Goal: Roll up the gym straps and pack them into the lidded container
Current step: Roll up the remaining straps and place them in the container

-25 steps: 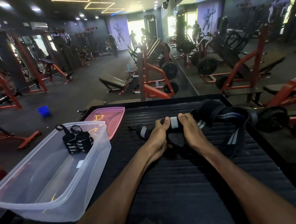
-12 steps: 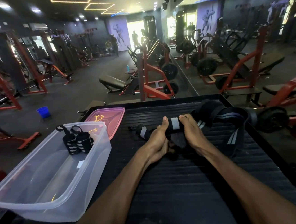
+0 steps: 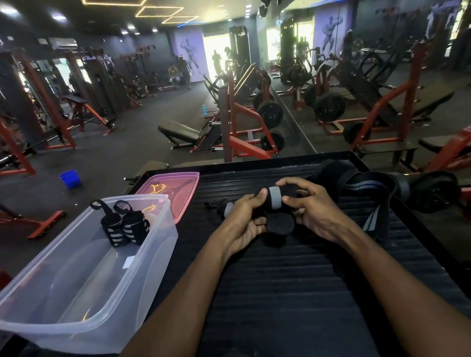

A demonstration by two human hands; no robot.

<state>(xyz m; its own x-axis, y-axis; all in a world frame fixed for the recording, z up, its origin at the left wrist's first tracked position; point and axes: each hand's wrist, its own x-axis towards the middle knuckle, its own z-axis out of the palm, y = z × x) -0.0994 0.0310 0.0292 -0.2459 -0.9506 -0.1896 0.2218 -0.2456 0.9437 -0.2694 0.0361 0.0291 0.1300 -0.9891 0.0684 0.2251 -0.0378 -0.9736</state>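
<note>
Nearest you, at the lower left of the frame, the clear container (image 3: 74,283) is sitting open on the black ribbed table (image 3: 283,303), and two rolled straps (image 3: 125,225) are already standing against its far wall. At the centre of the frame you are holding the black strap (image 3: 275,203) between both hands, just above the table: your left hand (image 3: 242,220) is curling its fingers around the strap's left side with the thumb lying along the top, and your right hand (image 3: 313,211) is pinching the right side, fingers bent over it beside the grey band. A rounded black end is hanging below your thumbs. The strap is looking soft, light and floppy, so it is likely going to spring loose unless you are keeping tension on it; I would judge the best hold to be on the rolled core with one hand while the other is feeding the loose tail. Just left of your left hand another small strap (image 3: 219,205) is lying on the table. Farther back, at the centre left, the pink lid (image 3: 172,190) is lying flat behind the container, and at the right the long dark band (image 3: 367,188) is lying loosely looped, still waiting to be rolled.
</note>
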